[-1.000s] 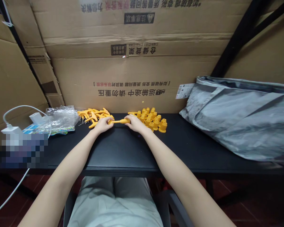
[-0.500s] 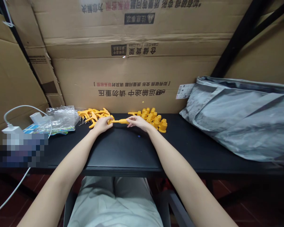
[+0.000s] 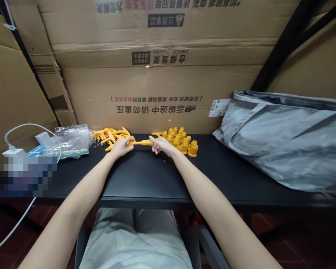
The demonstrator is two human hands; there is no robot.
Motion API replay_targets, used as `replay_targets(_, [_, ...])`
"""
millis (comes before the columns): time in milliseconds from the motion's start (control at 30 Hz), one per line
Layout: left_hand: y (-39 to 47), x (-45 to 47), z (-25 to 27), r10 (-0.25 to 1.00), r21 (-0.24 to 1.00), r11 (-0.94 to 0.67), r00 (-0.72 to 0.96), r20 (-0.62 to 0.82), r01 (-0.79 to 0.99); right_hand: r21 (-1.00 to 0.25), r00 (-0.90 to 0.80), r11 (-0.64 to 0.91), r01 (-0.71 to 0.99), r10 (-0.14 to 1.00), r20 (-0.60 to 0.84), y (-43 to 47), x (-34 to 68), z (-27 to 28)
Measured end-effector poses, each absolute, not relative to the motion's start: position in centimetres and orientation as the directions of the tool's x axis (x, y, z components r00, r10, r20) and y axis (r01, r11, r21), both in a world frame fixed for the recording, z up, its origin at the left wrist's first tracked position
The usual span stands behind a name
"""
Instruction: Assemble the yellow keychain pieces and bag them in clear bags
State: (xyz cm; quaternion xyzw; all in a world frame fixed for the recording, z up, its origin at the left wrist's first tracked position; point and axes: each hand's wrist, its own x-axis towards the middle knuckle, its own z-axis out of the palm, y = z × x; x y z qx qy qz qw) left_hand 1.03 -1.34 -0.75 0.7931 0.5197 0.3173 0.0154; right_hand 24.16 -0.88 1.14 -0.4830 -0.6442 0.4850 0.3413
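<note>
A slim yellow plastic rod [image 3: 145, 142] with a ridged, narrower stretch lies level between my two hands, just above the table. My left hand [image 3: 122, 147] is closed around its left end, where a rounded yellow part shows by the fingertips. At the right end, my right hand [image 3: 162, 145] pinches it between thumb and fingers; the very tip is hidden. Behind my left hand is a heap of yellow T-shaped handles [image 3: 111, 136], some with thin metal spirals. Several yellow bell-shaped pieces [image 3: 192, 149] stand in a group beyond my right hand.
The black table [image 3: 145, 179] ends close to my lap. Clear plastic bags [image 3: 72, 138], a white charger [image 3: 14, 155] and its cable are on the left. A large grey bag [image 3: 280, 138] fills the right side. Cardboard [image 3: 156, 82] walls the back.
The fingers of my right hand have shifted on the rod's right end, the thumb now stretched along it and the other fingers curled below. My left hand stays in place.
</note>
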Motion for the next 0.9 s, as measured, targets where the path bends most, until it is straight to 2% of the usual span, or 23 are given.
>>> replay_targets(167, [-1.4,1.0,-0.5,0.836,0.362,-0.458,0.256,0.485,0.812,-0.954,-0.285,0.064,0.293,0.958,-0.023,-0.7,24.1,1.1])
replay_targets(300, [-1.2,0.9,-0.5,0.845,0.357,-0.439,0.244,0.476,0.825,-0.965,-0.353,0.073,0.25,0.935,-0.021,-0.8,24.5,1.0])
replay_targets(400, [-1.1,0.7,-0.5,0.848,0.37,-0.439,0.241,0.472,0.819,-0.968,-0.417,0.127,0.217,0.908,0.026,-0.7,24.8,0.7])
replay_targets(567, [-1.3,0.7,-0.3,0.847,0.367,-0.448,0.255,0.467,0.815,-0.954,-0.415,0.205,0.217,0.904,0.1,0.0,24.9,0.0])
replay_targets(900, [-1.9,1.1,-0.1,0.812,0.343,-0.488,0.274,0.515,0.803,-0.956,-0.427,0.254,0.15,0.888,0.169,0.6,25.3,-0.3])
